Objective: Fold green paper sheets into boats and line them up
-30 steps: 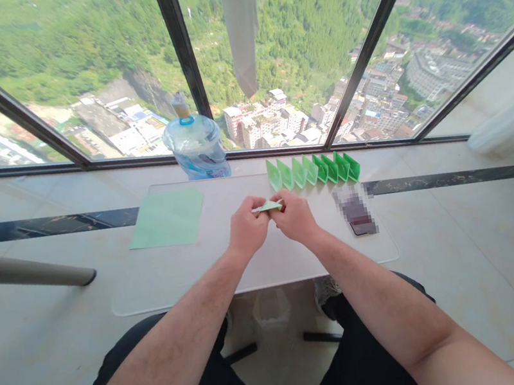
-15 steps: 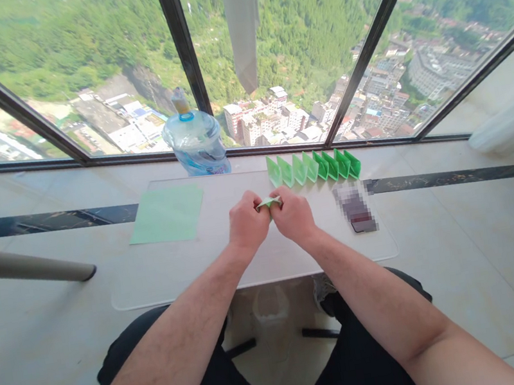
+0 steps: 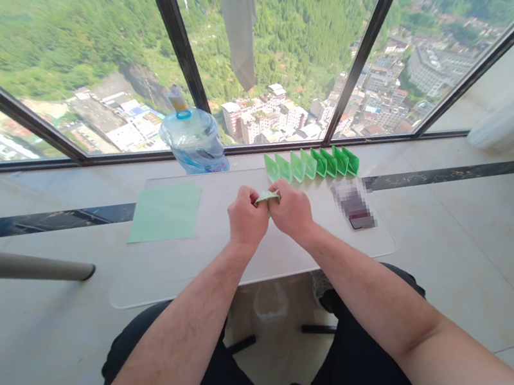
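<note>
My left hand [image 3: 245,219] and my right hand [image 3: 292,210] are pressed together above the middle of a small pale table [image 3: 163,279]. Both pinch one small folded piece of light green paper [image 3: 266,197], which peeks out between the thumbs and forefingers. Most of the piece is hidden by my fingers. Just beyond my hands a row of several folded green paper pieces [image 3: 312,165] stands upright along the table's far edge. A flat sheet of light green paper [image 3: 164,211] lies on the table to the left.
A phone [image 3: 354,208] lies on the table right of my hands. A large clear water bottle [image 3: 193,141] stands at the table's far edge against the window frame. A grey tube [image 3: 20,271] juts in from the left. My knees are under the table.
My hands have drawn closer together and folded the green piece smaller, so less of it shows. The view has shifted slightly.
</note>
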Demonstrator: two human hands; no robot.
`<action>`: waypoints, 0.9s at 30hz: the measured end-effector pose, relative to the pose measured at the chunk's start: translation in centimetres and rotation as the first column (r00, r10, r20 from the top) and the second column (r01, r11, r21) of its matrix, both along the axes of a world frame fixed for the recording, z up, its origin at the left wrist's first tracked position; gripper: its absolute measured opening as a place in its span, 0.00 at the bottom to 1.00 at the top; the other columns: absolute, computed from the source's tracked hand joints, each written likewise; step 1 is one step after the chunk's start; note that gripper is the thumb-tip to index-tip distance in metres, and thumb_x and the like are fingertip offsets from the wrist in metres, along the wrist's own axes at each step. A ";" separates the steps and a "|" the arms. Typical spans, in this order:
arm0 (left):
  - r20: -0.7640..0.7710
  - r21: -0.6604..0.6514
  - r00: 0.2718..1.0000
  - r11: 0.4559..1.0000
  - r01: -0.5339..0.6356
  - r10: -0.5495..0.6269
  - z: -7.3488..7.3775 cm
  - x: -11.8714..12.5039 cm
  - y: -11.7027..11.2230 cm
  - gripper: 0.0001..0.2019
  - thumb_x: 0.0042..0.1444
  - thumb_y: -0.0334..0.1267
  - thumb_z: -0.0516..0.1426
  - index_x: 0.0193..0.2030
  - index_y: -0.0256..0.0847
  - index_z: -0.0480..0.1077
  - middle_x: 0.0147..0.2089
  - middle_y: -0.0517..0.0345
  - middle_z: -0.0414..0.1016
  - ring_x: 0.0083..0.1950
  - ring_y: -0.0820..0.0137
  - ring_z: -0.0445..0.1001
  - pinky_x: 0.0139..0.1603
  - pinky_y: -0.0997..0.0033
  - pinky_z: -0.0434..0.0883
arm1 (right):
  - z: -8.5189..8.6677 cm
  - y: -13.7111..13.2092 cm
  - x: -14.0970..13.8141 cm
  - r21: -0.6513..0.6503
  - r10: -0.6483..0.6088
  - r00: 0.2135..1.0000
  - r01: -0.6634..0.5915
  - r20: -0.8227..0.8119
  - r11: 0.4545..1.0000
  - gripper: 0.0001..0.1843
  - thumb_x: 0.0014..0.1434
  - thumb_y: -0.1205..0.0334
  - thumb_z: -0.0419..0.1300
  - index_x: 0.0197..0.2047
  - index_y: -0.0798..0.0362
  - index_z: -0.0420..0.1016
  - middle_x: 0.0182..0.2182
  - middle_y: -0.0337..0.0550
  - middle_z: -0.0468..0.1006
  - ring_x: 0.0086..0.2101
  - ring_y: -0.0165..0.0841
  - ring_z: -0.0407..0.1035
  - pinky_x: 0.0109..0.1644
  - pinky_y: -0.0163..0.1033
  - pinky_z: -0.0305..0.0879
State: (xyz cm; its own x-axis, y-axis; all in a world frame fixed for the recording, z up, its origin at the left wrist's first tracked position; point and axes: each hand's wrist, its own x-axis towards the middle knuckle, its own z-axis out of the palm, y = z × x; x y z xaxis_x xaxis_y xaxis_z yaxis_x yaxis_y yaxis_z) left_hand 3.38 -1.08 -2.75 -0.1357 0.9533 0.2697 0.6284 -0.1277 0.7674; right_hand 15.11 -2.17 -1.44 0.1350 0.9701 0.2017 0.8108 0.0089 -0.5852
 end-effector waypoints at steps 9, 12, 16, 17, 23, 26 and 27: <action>0.088 0.011 0.996 1.000 0.029 -0.030 0.5 0.3 -0.5 0.04 0.50 0.34 0.57 0.31 0.45 0.64 0.27 0.64 0.73 0.29 0.70 0.70 0.37 0.70 0.66 | -0.5 0.6 0.4 0.054 0.005 0.992 0.002 -0.127 0.999 0.09 0.55 0.62 0.54 0.40 0.48 0.68 0.26 0.35 0.74 0.28 0.34 0.65 0.34 0.38 0.53; 0.111 -0.004 0.993 0.999 0.036 -0.035 0.4 0.3 -0.6 0.05 0.49 0.33 0.57 0.31 0.45 0.64 0.28 0.64 0.74 0.30 0.70 0.71 0.37 0.70 0.67 | -0.6 0.7 0.4 0.069 -0.023 0.992 0.032 -0.126 0.997 0.06 0.53 0.62 0.55 0.37 0.48 0.67 0.26 0.35 0.73 0.27 0.33 0.62 0.33 0.38 0.52; 0.144 -0.026 0.989 0.999 0.025 -0.021 0.3 0.3 -0.5 0.05 0.49 0.33 0.58 0.30 0.44 0.64 0.28 0.64 0.74 0.30 0.70 0.71 0.37 0.70 0.67 | -0.6 0.6 0.2 0.095 -0.044 0.987 0.059 -0.152 0.994 0.05 0.53 0.61 0.55 0.35 0.48 0.65 0.25 0.34 0.70 0.26 0.33 0.60 0.33 0.38 0.53; 0.149 -0.023 0.989 0.999 0.027 -0.023 0.4 0.3 -0.5 0.05 0.49 0.33 0.58 0.31 0.44 0.64 0.28 0.64 0.74 0.30 0.70 0.71 0.37 0.70 0.67 | -0.6 0.6 0.2 0.102 -0.054 0.986 0.070 -0.156 0.992 0.04 0.52 0.61 0.55 0.34 0.48 0.65 0.25 0.33 0.70 0.26 0.32 0.59 0.33 0.38 0.52; 0.198 -0.010 0.980 1.000 0.018 -0.016 0.7 0.6 -0.7 0.04 0.51 0.35 0.59 0.32 0.44 0.65 0.29 0.64 0.75 0.30 0.70 0.72 0.38 0.70 0.68 | -0.5 0.6 0.1 0.164 -0.061 0.979 0.094 -0.194 0.982 0.03 0.51 0.63 0.53 0.32 0.47 0.61 0.25 0.33 0.67 0.26 0.32 0.58 0.32 0.38 0.52; 0.237 -0.005 0.971 1.000 0.000 0.001 0.6 0.6 -0.7 0.05 0.50 0.35 0.59 0.32 0.44 0.66 0.29 0.64 0.75 0.31 0.71 0.72 0.37 0.71 0.68 | -0.5 0.6 0.1 0.174 -0.036 0.973 0.077 -0.227 0.982 0.05 0.52 0.62 0.54 0.34 0.48 0.62 0.27 0.33 0.69 0.27 0.32 0.61 0.33 0.38 0.54; 0.251 0.000 0.968 1.000 0.002 -0.002 0.6 0.6 -0.8 0.04 0.50 0.35 0.59 0.32 0.44 0.66 0.29 0.64 0.75 0.31 0.71 0.72 0.36 0.71 0.68 | -0.5 0.6 0.0 0.171 -0.038 0.972 0.079 -0.231 0.982 0.05 0.52 0.62 0.55 0.35 0.48 0.62 0.27 0.34 0.70 0.28 0.33 0.62 0.34 0.38 0.55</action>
